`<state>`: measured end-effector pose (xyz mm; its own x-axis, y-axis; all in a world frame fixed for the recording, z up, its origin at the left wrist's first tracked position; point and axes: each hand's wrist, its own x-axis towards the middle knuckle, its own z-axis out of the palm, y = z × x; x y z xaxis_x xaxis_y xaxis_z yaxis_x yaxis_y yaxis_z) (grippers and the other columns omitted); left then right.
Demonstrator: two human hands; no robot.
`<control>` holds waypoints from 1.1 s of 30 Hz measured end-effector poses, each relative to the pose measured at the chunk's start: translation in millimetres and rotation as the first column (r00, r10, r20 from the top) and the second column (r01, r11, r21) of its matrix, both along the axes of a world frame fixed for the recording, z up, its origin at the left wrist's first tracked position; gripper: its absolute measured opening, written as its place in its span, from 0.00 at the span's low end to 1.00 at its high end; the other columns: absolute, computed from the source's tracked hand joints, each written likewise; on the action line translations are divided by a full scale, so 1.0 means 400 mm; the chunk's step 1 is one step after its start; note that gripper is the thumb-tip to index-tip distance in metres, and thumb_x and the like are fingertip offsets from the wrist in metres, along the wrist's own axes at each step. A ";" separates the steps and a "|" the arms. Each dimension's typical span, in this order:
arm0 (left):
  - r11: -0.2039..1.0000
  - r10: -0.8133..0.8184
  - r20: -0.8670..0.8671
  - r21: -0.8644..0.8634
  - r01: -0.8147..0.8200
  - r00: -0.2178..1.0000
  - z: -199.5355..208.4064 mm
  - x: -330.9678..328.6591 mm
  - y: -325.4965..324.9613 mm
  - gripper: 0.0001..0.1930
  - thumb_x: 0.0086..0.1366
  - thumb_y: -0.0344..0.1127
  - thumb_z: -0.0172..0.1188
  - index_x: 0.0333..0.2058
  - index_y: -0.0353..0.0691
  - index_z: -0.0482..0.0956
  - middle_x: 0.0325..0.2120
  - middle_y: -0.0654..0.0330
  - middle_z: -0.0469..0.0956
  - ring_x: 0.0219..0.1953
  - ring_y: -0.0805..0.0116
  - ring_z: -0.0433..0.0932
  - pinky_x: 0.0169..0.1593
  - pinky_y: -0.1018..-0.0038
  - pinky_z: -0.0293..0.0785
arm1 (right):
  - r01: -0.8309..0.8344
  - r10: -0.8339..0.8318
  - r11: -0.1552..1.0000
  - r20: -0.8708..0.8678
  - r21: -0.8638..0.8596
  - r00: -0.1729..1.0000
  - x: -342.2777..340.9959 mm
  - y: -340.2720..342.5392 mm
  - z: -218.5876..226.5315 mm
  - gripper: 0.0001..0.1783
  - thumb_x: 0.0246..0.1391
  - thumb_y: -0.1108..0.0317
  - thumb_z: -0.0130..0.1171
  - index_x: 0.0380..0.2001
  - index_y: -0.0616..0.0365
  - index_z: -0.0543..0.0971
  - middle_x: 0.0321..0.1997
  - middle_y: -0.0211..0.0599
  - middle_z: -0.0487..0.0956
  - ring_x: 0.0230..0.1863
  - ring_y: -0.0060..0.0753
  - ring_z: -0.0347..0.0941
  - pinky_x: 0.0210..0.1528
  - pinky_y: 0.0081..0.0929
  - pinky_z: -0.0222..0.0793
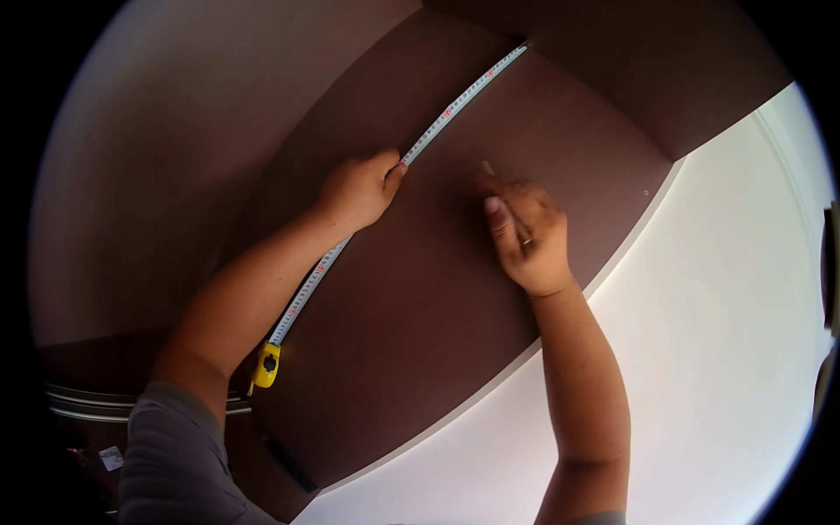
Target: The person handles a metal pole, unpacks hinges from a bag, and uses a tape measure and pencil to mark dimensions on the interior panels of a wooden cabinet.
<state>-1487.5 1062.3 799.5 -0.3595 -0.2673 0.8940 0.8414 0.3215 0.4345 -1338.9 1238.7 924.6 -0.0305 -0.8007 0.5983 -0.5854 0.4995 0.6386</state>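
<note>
A tape measure's pale blade (446, 116) stretches diagonally across a dark brown panel (420, 289). Its far end meets the inner edge at the top, and its yellow case (267, 366) hangs at the lower left end. About midway along, my left hand (360, 188) pinches the blade between thumb and fingers, covering a stretch of it. To the right of the blade, my right hand (532, 232) hovers over the panel with its fingers curled. A thin pale tip pokes out beyond the fingers, blurred; what it belongs to I cannot make out.
Brown boards (630, 70) adjoin the panel at the top and left. A pale edge strip (634, 232) bounds it on the right, beside a white surface (709, 324). Metal rails (96, 402) and a small white label (111, 458) are at the lower left.
</note>
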 end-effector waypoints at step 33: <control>0.996 0.020 -0.048 -0.084 -0.024 0.999 -0.007 -0.028 -0.015 0.14 0.74 0.43 0.53 0.32 0.41 0.74 0.21 0.52 0.78 0.25 0.46 0.79 0.31 0.53 0.73 | 0.305 -0.246 0.752 0.181 -0.585 0.952 -0.202 -0.155 0.418 0.15 0.59 0.60 0.60 0.41 0.57 0.87 0.30 0.30 0.86 0.29 0.22 0.80 0.39 0.25 0.76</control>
